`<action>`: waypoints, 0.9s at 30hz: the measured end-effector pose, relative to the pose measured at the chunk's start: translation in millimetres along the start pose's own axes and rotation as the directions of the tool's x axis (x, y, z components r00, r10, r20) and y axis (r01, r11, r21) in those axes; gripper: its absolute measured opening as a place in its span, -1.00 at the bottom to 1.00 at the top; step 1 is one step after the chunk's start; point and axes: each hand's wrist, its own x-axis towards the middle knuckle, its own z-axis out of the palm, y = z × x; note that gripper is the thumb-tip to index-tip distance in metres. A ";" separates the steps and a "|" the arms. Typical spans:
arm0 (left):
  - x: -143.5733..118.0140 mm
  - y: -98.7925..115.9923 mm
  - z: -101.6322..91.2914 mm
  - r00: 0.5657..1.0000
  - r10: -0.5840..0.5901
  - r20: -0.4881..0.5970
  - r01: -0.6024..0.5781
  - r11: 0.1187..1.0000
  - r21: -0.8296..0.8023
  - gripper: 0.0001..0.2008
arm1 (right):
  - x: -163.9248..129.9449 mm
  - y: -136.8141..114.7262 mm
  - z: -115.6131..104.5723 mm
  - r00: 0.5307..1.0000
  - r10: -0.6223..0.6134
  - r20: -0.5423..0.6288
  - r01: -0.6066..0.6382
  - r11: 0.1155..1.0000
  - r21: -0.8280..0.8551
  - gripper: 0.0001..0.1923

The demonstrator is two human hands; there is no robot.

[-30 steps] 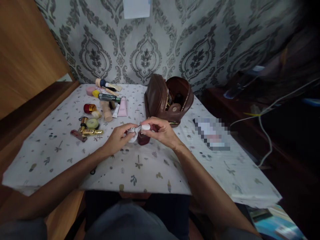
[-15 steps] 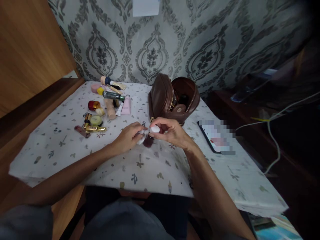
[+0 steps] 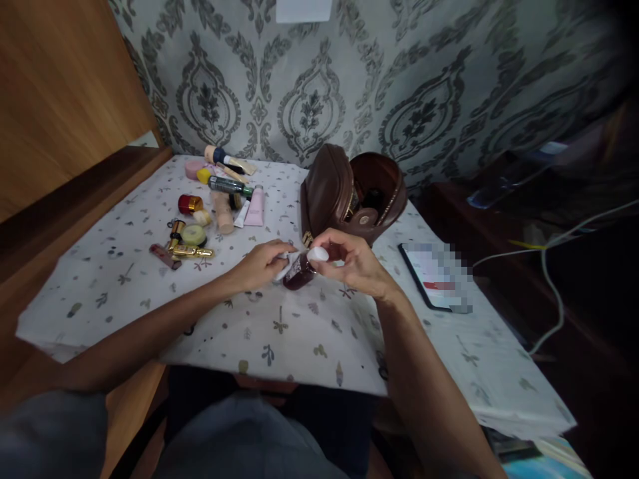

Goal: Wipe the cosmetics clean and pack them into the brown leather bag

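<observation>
My right hand (image 3: 349, 263) pinches the white cap (image 3: 318, 254) of a small dark red bottle (image 3: 298, 273) between thumb and fingers. The bottle tilts, its base toward the lower left, just above or on the patterned cloth; I cannot tell which. My left hand (image 3: 258, 267) is closed on a crumpled white piece, like a wipe or tissue (image 3: 284, 267), beside the bottle. Just behind my hands stands a brown handbag (image 3: 327, 186), unzipped, with dark contents inside.
Several cosmetics lie at the left: a pink tube (image 3: 256, 206), a green-capped bottle (image 3: 227, 186), a red jar (image 3: 190, 204), a round yellow-green container (image 3: 194, 234) and a gold tube (image 3: 192, 251). A phone (image 3: 433, 279) lies at the right, near a white cable (image 3: 558, 293).
The bottle has tilted and its dark red body now shows more. My right hand has shifted slightly right with the cap, and the gap to my left hand has widened. The view has shifted slightly.
</observation>
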 end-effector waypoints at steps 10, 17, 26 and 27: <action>-15.8 -17.0 1.8 0.941 -0.314 0.128 0.302 0.603 -0.738 -0.73 | 6.9 6.7 1.9 0.968 0.005 -0.252 0.049 0.977 0.207 -0.57; -20.7 -6.1 6.1 0.916 -0.386 0.105 0.262 0.380 -0.887 -0.77 | 7.6 6.2 5.7 0.947 -0.067 -0.315 0.119 0.981 0.150 -0.59; -22.1 -4.4 0.7 0.955 -0.294 -0.046 0.130 0.549 -0.826 -0.46 | 6.0 5.5 13.7 0.943 -0.025 -0.331 0.103 0.970 0.220 -0.60; -22.2 -3.6 0.6 0.961 -0.275 -0.037 0.126 0.550 -0.826 -0.45 | 6.3 6.9 16.0 0.942 -0.011 -0.335 0.102 0.962 0.255 -0.61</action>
